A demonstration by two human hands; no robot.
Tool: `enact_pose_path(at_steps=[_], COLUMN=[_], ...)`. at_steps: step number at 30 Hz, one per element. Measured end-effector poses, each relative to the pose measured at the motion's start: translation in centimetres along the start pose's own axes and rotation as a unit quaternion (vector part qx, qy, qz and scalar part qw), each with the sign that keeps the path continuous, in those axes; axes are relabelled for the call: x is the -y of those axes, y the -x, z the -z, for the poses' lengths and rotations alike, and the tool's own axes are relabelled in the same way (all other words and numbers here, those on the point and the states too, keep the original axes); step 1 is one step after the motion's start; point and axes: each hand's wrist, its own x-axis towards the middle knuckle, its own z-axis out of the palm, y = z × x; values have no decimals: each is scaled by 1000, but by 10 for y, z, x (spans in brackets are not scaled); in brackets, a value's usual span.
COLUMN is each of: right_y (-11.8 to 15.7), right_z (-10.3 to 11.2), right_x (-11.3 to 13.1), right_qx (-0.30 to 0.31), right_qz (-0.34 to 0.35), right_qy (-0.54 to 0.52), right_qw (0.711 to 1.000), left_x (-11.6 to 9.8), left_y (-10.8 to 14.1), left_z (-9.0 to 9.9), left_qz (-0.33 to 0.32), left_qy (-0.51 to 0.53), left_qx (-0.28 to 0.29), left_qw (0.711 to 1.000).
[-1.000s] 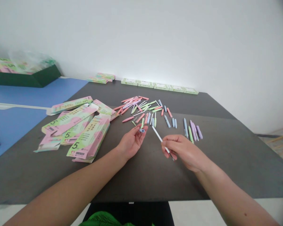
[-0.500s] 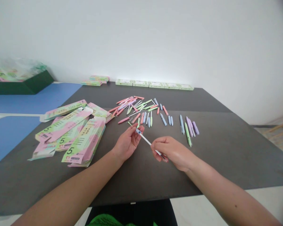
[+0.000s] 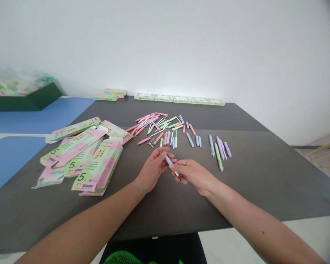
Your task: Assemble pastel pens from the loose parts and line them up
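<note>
My left hand [image 3: 154,168] pinches a light blue pen barrel [image 3: 168,160] above the front middle of the table. From the barrel's lower right end sticks a white pen refill [image 3: 176,173] with a dark tip. My right hand [image 3: 194,173] is closed around that end, its thumb against the barrel and its fingers under the refill. Both hands nearly touch. Just beyond them lies a loose pile of pink, green, purple and blue pen parts [image 3: 154,124]. To the right, a green pen [image 3: 218,157], a blue pen [image 3: 211,145] and purple pen parts [image 3: 221,147] lie side by side.
Pink and green cartons [image 3: 85,165] are heaped on the left of the dark table [image 3: 253,176]. Along the back stand a row of small boxes [image 3: 163,98] and a little stack of boxes [image 3: 110,94]. A dark green bin [image 3: 44,97] sits on the blue surface at left.
My right hand has moved left toward my left hand. Most of the refill has slid inside the blue barrel, and only its tip end shows now.
</note>
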Motion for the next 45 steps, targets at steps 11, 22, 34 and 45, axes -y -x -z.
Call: enact_pose_path(at_steps=[11,22,34,45], right_y=[-4,1,-1,-5], right_z=[1,9,8,10], right_x=[-8,-5,-10,-7], right_qx=[-20,-20,-19,-183], right_qz=[2,1,69,188], right_qy=[15,-62,-143,272], right_qw=[1000,998,987,926], left_x=[-6,-2,2,2], left_y=[1,-3,0,3], left_z=[1,0,-2,-4], left_qz=[-30,77,67,179], left_qy=[-17,41,14,128], left_qx=[-41,-23,5,68], left_qw=[999,996,998,973])
